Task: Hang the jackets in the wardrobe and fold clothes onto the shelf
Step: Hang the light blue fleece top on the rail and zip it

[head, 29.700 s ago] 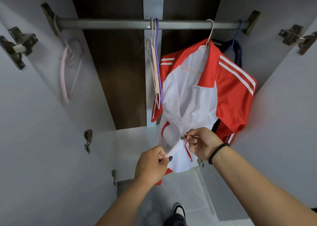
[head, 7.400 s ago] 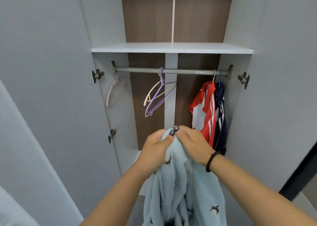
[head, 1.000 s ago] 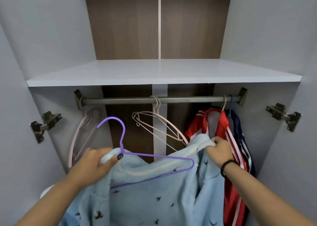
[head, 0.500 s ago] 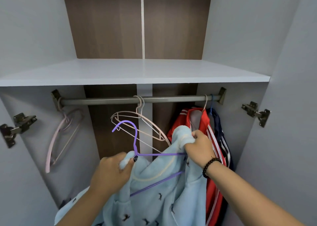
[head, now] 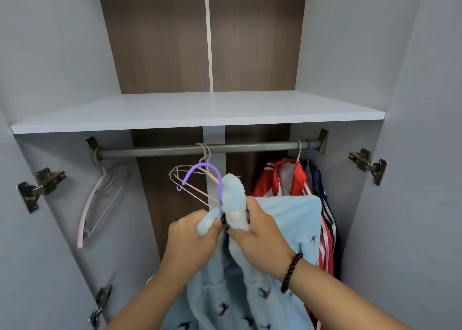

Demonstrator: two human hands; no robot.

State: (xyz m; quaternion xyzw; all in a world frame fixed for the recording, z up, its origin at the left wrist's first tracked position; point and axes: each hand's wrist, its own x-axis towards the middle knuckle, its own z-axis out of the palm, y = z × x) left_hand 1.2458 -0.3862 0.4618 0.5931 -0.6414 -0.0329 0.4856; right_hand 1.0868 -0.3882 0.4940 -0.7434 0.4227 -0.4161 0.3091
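Both hands, left hand (head: 191,239) and right hand (head: 260,237), pinch the blue jacket (head: 280,229) collar around the purple hanger (head: 203,172), whose hook points toward twelve o'clock, just below the rail (head: 250,147).

Left hand (head: 192,239): raised at chest height, fingers curled, thumb pinching pale blue fabric.
Right hand (head: 260,239): close beside the left, apparently touching, fingers wrapped round bunched fabric.
Right wrist: wears a dark bead bracelet (head: 291,272).
Forearms: both angled upward, converging.
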